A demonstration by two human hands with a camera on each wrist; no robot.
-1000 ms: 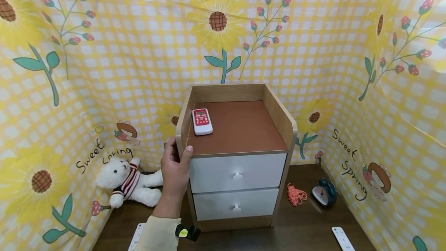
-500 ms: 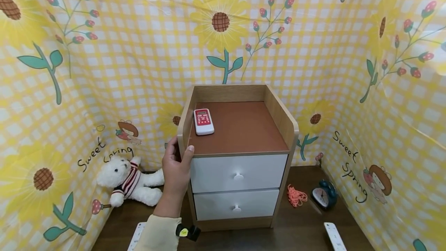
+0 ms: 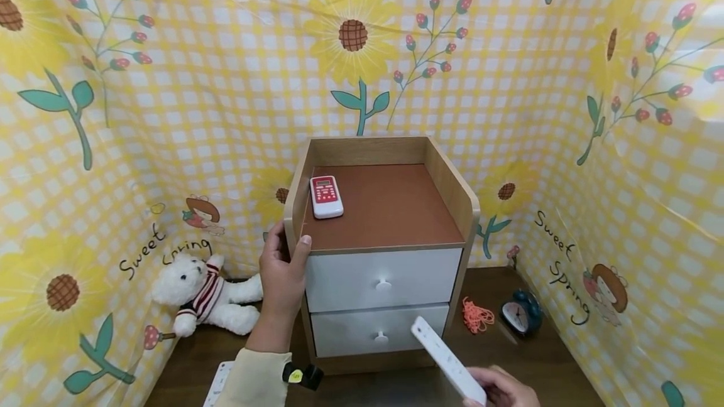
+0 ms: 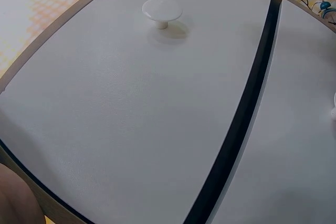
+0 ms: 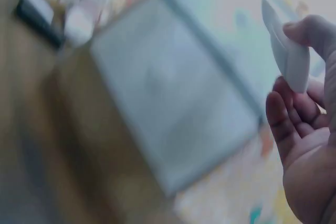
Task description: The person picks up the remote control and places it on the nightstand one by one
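Nearby, bear (image 3: 217, 303), clock (image 3: 521, 314), cord (image 3: 477, 317) beside cabinet (image 3: 390, 206)

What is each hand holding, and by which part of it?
The right hand holds the long white device by its near end; the left hand grips the cabinet by the front edge of its left side.

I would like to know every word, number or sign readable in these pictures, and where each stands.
"Sweet Spring": left side of the patterned cloth.
"Sweet Spring": right side of this cloth.
"pring": cut-off word on the cloth, left-wrist view.
Too small or blurred to read: markings on keypad device, held white remote, other white remote, clock face, yellow wrist tag.
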